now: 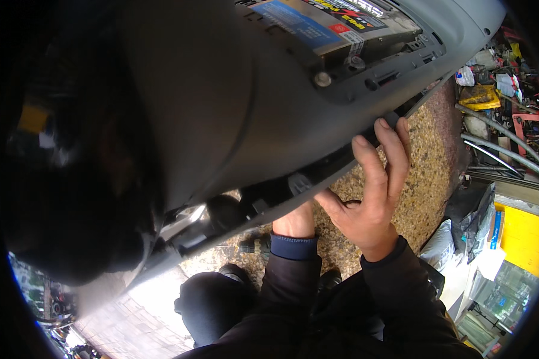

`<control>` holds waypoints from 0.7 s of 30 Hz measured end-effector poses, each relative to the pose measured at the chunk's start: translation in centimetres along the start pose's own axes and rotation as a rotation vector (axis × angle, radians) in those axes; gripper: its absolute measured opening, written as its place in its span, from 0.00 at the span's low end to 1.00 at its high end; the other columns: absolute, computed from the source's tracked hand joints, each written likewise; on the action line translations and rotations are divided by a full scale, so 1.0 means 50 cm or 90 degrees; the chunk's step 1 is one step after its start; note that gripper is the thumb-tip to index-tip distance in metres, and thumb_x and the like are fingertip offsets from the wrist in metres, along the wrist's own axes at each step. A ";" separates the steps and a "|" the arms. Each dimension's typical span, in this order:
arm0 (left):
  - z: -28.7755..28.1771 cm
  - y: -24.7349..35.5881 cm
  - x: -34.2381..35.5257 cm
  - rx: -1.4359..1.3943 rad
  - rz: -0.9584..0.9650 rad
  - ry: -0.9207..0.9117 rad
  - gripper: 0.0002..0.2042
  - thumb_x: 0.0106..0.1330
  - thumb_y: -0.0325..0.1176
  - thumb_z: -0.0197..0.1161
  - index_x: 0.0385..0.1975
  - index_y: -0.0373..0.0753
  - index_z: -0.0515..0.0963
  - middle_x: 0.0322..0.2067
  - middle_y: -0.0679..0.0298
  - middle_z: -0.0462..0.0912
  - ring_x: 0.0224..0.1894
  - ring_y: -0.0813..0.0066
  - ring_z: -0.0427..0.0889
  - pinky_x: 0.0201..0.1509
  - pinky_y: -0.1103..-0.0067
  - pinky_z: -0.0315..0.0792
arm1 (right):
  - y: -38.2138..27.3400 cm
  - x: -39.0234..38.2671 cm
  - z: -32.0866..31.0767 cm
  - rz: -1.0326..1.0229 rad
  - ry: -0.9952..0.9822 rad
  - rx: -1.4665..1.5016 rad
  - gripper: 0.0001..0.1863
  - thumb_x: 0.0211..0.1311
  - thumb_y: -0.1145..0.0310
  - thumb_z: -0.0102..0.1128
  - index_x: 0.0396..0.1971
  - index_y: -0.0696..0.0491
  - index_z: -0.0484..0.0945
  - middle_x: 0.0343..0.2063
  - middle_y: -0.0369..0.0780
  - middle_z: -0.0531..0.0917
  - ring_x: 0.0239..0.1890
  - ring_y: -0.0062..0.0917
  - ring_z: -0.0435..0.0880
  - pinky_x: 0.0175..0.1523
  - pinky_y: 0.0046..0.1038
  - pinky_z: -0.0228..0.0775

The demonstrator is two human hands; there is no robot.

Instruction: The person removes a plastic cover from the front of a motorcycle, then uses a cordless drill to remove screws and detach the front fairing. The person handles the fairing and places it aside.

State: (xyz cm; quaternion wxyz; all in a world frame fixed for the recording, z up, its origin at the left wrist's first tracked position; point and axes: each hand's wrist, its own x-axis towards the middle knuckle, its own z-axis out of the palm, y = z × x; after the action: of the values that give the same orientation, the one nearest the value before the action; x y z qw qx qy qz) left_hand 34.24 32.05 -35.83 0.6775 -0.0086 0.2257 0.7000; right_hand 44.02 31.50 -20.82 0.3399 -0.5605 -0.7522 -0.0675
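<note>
A grey plastic scooter body (293, 113) slants across the upper part of the head view, with a battery (323, 27) set in its recess. Along the body's near edge runs a dark trim strip (335, 173), with a gap between it and the body. My right hand (374, 185) touches this strip, fingers stretched apart with their tips over its edge and the thumb lower down. My left hand (293, 220) reaches beneath the strip; only the wrist area shows, its fingers hidden. A round screw head (323, 79) sits at the recess corner.
A large dark rounded shape (78, 179) fills the left side. Pebbled ground (422, 173) lies below the scooter. At right are metal tubes (509, 149), a yellow box (524, 239), plastic bags (440, 245) and piled parts. My knee (212, 305) is close under the trim.
</note>
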 end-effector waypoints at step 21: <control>0.089 0.040 -0.013 -0.055 0.019 0.180 0.26 0.69 0.53 0.52 0.55 0.37 0.72 0.53 0.56 0.78 0.52 0.58 0.78 0.58 0.65 0.76 | 0.010 -0.004 0.013 0.005 0.042 0.027 0.44 0.39 0.59 0.80 0.61 0.53 0.72 0.63 0.48 0.66 0.68 0.55 0.59 0.69 0.51 0.58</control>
State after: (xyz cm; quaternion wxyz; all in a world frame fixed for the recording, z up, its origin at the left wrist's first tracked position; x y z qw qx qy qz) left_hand 33.66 32.94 -31.04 0.6276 -0.1330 0.2891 0.7105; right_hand 44.21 31.86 -21.57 0.3766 -0.5534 -0.7397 -0.0692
